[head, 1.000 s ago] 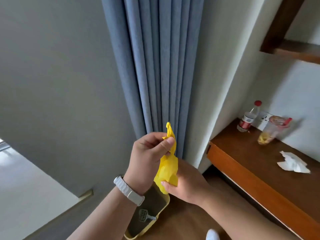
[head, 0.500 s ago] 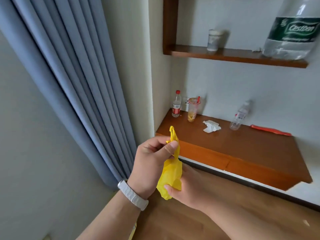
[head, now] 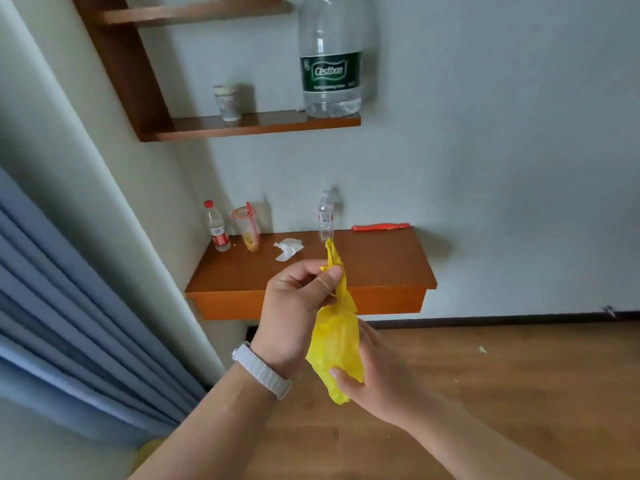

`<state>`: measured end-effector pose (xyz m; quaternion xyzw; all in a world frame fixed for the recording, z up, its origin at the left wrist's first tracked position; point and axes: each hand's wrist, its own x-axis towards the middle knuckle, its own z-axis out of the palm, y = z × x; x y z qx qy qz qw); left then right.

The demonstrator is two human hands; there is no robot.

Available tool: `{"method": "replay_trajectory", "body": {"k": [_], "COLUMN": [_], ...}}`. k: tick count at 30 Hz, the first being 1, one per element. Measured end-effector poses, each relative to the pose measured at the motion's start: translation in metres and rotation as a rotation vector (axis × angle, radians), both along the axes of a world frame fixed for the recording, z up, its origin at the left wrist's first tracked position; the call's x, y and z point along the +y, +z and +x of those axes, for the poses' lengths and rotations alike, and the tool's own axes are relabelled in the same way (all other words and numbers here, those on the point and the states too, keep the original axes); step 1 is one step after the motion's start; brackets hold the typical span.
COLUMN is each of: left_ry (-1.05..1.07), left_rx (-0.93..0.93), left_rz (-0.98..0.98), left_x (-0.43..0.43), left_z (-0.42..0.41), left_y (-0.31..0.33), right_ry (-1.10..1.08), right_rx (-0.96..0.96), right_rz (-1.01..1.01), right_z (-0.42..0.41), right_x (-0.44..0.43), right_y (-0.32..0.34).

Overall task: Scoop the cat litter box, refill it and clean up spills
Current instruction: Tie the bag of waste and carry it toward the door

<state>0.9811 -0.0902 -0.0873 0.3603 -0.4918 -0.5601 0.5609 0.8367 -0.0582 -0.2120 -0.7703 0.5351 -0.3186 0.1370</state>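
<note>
A small yellow plastic bag [head: 337, 344] hangs bunched in front of me at chest height. My left hand [head: 294, 313], with a white watch strap on the wrist, pinches the bag's twisted top between thumb and fingers. My right hand [head: 375, 375] grips the bag's lower part from the right, thumb across its front. A sliver of yellow [head: 147, 452] shows at the bottom left behind my left forearm; it may be the litter box rim. The scoop is out of view.
A wall-mounted wooden desk [head: 381, 268] carries a red-capped bottle [head: 216, 226], a plastic cup [head: 248, 228], a crumpled tissue [head: 287, 249], a clear bottle [head: 325, 216] and a red strip [head: 380, 226]. A shelf above [head: 263, 124] holds a large water bottle [head: 330, 60]. Blue curtain [head: 62, 323] at left; wooden floor with small specks [head: 482, 348].
My view has swung right from the curtain to the desk and shelf. The litter box and scoop dropped out of sight. Both hands keep the same hold on the bag.
</note>
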Motion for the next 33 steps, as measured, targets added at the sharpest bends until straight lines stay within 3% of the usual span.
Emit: {"method": "replay_trajectory", "body": {"k": [10,16,27,33], "left_ry": [-0.224,-0.394,-0.665,-0.801], "left_rx": [-0.044,-0.081,-0.128,-0.122], "left_rz": [-0.025,-0.045,0.041,0.044], "left_x": [0.050,0.072,0.038,-0.024], "left_z": [-0.210,-0.308,-0.456,-0.537], "left_y": [0.012,0.022,0.003,-0.009], "right_ry": [-0.264,-0.409,-0.705,-0.809], "right_rx": [-0.031,-0.003,-0.129,-0.089], "right_rz": [-0.318,-0.405,-0.198,-0.174], "right_z": [-0.197,-0.278,-0.399,-0.471], "right_x": [0.094,0.120,0.097,0.047], "right_y": [0.018,0.021,-0.009,-0.012]}}
